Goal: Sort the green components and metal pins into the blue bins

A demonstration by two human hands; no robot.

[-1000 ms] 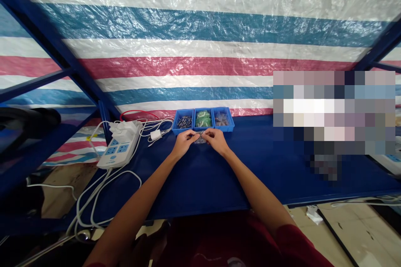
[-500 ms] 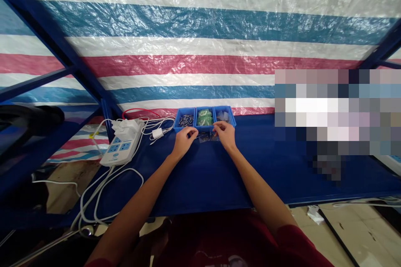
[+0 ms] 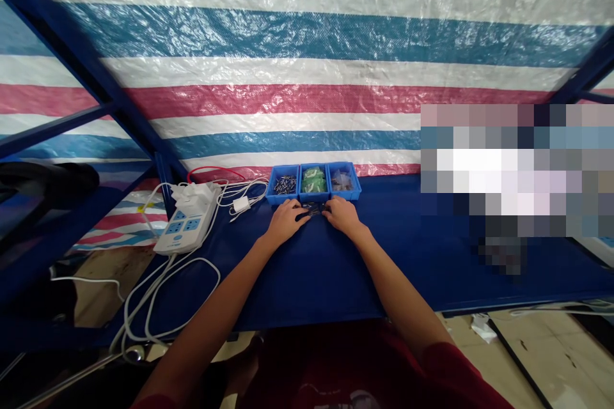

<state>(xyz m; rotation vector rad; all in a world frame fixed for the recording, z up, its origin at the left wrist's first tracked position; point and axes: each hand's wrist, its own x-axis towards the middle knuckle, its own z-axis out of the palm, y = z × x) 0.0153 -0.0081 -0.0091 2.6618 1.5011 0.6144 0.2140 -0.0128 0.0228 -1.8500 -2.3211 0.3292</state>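
Observation:
Small clear plastic bags (image 3: 313,208) with dark and brassy small parts lie flat in front of three joined blue bins. My left hand (image 3: 286,220) is at their left end, fingers curled down over the edge and thumb pointing inward. Opposite it, my right hand (image 3: 343,215) has its fingers bent onto the right end. Fingertips of both hands are partly hidden. The left bin (image 3: 277,199) holds loose metal screws or pins (image 3: 286,185). Green-tinted packets (image 3: 314,180) fill the middle bin (image 3: 314,197). Clear bags (image 3: 342,181) lie in the right bin (image 3: 355,190).
A white power strip (image 3: 185,227) with plugged-in adapters and looping white cables (image 3: 153,297) occupies the table's left side. A small white adapter (image 3: 240,204) sits by the left bin. Behind the blue table (image 3: 326,275) hangs a striped tarp (image 3: 297,102). A blurred-out area covers the right.
My left hand has gone from a raised pinch to resting on the bags. My right hand has drawn back from the right bin down to the bags' right end.

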